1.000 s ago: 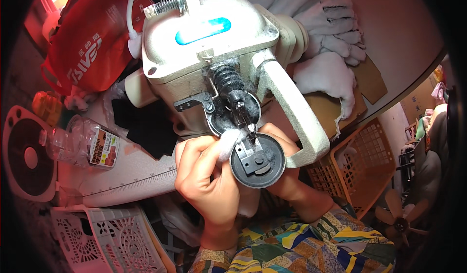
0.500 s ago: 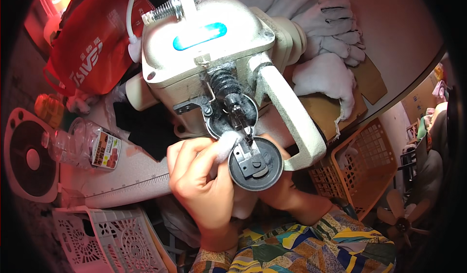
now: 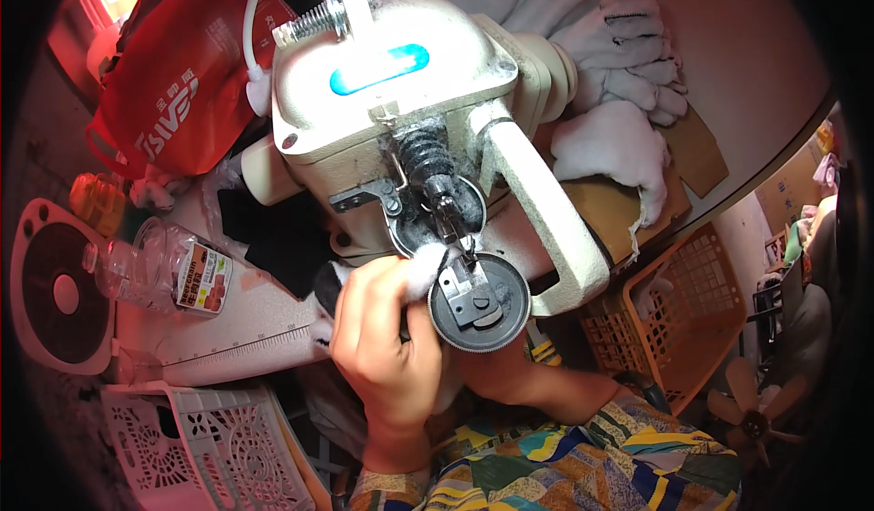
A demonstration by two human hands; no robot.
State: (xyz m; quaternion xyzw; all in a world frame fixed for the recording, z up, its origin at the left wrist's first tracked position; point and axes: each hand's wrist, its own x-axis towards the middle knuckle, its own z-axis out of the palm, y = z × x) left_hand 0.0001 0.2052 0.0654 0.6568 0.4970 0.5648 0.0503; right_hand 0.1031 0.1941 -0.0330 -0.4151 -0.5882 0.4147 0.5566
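My left hand (image 3: pixel 387 356) is closed, thumb and fingers pinching white fluffy fabric (image 3: pixel 424 269) at the left rim of a dark round disc (image 3: pixel 510 324). Black-and-white material (image 3: pixel 326 283) sticks out behind its knuckles; whether it belongs to the same piece, I cannot tell. The disc sits flat under the needle parts of a cream-coloured sewing machine (image 3: pixel 309 142). Below the disc, my right hand (image 3: pixel 487 376) reaches in toward the left one. The disc and my left hand hide its fingers. Grey lint coats the machine's dark spring and linkage (image 3: pixel 426 161).
White gloves (image 3: pixel 628 47) are piled behind the machine on the right. Its curved arm (image 3: pixel 555 211) reaches down beside the disc. Clear plastic jars (image 3: pixel 164 265), a round-grilled box (image 3: pixel 64 293) and a red bag (image 3: pixel 182 101) stand left. Plastic baskets (image 3: pixel 228 447) flank me, an orange one (image 3: pixel 674 320) right.
My left hand has shifted slightly right, and black-and-white material now shows behind it. The right hand has drawn back down and left; its fingers beyond the disc no longer show.
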